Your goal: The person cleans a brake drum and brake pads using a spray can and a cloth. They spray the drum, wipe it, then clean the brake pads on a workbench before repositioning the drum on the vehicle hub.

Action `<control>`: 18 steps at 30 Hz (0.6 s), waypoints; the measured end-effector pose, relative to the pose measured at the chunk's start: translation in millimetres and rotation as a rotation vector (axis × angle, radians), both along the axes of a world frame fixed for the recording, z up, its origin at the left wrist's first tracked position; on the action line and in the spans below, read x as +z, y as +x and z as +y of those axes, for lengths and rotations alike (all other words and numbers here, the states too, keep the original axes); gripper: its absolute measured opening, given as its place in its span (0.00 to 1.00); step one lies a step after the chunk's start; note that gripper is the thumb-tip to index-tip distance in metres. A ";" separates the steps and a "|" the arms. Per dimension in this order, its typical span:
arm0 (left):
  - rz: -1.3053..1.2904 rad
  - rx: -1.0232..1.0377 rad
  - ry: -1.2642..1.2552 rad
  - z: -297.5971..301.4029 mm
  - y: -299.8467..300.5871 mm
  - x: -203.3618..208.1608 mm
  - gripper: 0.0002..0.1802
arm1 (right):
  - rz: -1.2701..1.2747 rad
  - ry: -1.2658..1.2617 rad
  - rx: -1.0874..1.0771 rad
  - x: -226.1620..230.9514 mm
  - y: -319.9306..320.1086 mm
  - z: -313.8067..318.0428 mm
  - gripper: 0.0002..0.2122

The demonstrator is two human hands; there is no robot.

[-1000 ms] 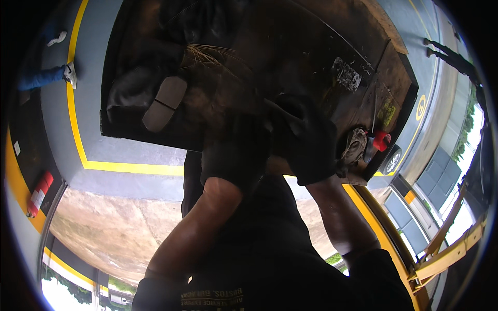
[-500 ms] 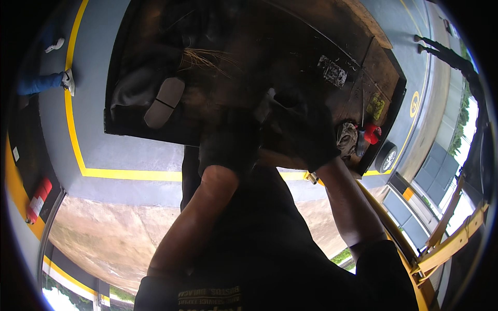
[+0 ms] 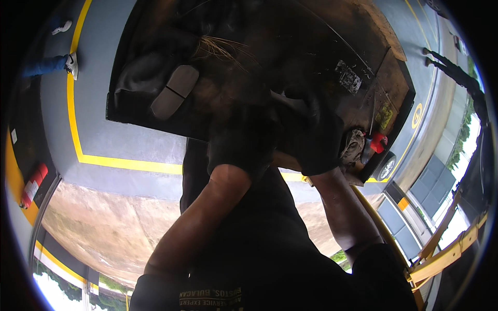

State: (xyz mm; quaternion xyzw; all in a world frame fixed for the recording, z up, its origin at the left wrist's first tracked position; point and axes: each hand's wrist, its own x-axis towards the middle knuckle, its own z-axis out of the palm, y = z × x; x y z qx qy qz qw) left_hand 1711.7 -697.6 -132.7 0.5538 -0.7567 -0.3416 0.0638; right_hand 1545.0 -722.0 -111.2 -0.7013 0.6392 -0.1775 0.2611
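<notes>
Both my hands wear black gloves and sit close together over the near edge of a dark, worn tabletop. My left hand is bent inward with its fingers lost in shadow, seemingly curled around something. My right hand is closed beside it, around or against a pale grey piece that is too dark and blurred to name. On the tabletop to the left of my hands lies a grey brake pad with a groove across its middle. Thin straw-coloured bristles stick out beyond it.
At the right corner lie a crumpled rag, a red object and a yellow-green patch. Dark cloth-like material covers the left side. A red fire extinguisher stands at far left. People's legs show beyond the table.
The whole view has shifted slightly, so the table sits further right. My hands stay together, and the pale grey piece has changed its tilt between them. The brake pad stays on the table.
</notes>
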 end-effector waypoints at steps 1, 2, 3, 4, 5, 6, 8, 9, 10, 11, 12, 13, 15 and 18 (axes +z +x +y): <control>-0.010 -0.025 0.041 0.5 -0.6 -1.0 0.17 | 0.024 -0.006 0.011 -1.2 -0.2 0.7 0.15; -0.034 -0.033 0.035 0.8 -1.0 -2.1 0.17 | 0.079 -0.014 0.036 -2.4 -0.2 1.9 0.15; -0.059 -0.041 0.026 0.7 -1.4 -2.8 0.17 | 0.090 -0.070 0.097 -3.5 -0.8 2.4 0.15; -0.083 -0.049 0.015 1.0 -2.2 -3.4 0.18 | 0.109 -0.052 0.105 -4.4 -1.4 3.1 0.15; -0.076 -0.034 -0.012 1.0 -2.3 -3.8 0.18 | 0.084 -0.082 0.152 -5.2 -1.3 3.9 0.15; -0.067 -0.021 -0.035 1.3 -2.7 -4.0 0.19 | 0.045 -0.153 0.154 -5.6 -1.4 4.5 0.16; -0.055 -0.031 -0.006 1.4 -2.0 -4.4 0.20 | -0.054 -0.068 0.094 -5.6 -0.3 5.6 0.16; -0.054 -0.048 0.046 1.7 -1.5 -4.3 0.21 | -0.060 0.019 0.039 -5.0 0.2 6.5 0.16; -0.066 -0.045 0.060 1.7 0.0 -4.1 0.21 | -0.152 0.052 -0.049 -4.5 2.6 7.3 0.15; -0.072 -0.083 0.029 2.0 0.8 -4.0 0.22 | -0.180 0.150 -0.148 -4.0 3.0 7.3 0.14; -0.086 -0.104 -0.043 2.1 2.2 -4.0 0.22 | -0.197 0.276 -0.209 -4.0 4.8 7.5 0.13; -0.098 -0.126 -0.121 1.9 3.2 -3.9 0.22 | -0.200 0.170 -0.173 -5.2 5.3 6.8 0.12; -0.041 -0.095 -0.065 2.1 5.7 -3.1 0.23 | -0.226 -0.051 -0.032 -8.4 6.2 5.2 0.11; -0.072 -0.149 0.051 3.3 7.3 -3.7 0.24 | -0.162 -0.016 -0.016 -15.9 2.3 5.0 0.11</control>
